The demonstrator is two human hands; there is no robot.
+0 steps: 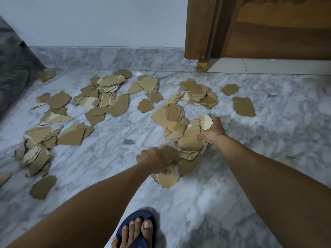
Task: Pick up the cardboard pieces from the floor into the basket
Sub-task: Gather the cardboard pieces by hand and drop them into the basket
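Both hands grip one heap of cardboard pieces [186, 145] on the floor [232, 185]: left hand [155, 161] and right hand [213, 132] fingers clamped round it.

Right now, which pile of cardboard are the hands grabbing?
The heap nearest the door side, between the left hand and right hand; other piles lie untouched farther left.

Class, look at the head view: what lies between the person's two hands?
A gathered bundle of torn cardboard pieces, gripped by the left hand and right hand.
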